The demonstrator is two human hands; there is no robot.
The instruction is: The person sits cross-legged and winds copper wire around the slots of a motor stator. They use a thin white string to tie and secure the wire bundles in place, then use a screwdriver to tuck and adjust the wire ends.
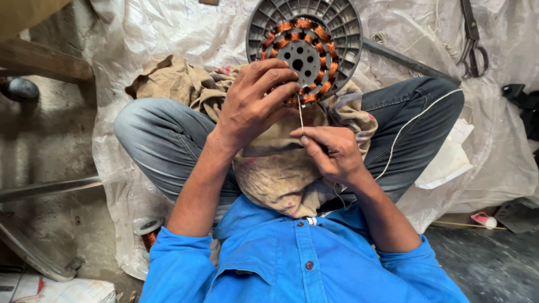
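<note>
A round grey motor stator [304, 42] with a ring of copper windings rests against my lap, on a stained tan cloth [281, 163]. My left hand [255, 101] grips its lower left edge, fingers over the windings. My right hand [332, 150] sits just below the stator and pinches a thin needle [301, 116] that points up into the coils. A white thread [404, 132] runs from that hand across my right knee.
I sit cross-legged on a white plastic sheet [157, 33]. Scissors [473, 45] lie at the upper right beside a dark rod [410, 63]. A spool of copper wire [149, 231] sits by my left elbow. A wooden plank [45, 59] lies at the far left.
</note>
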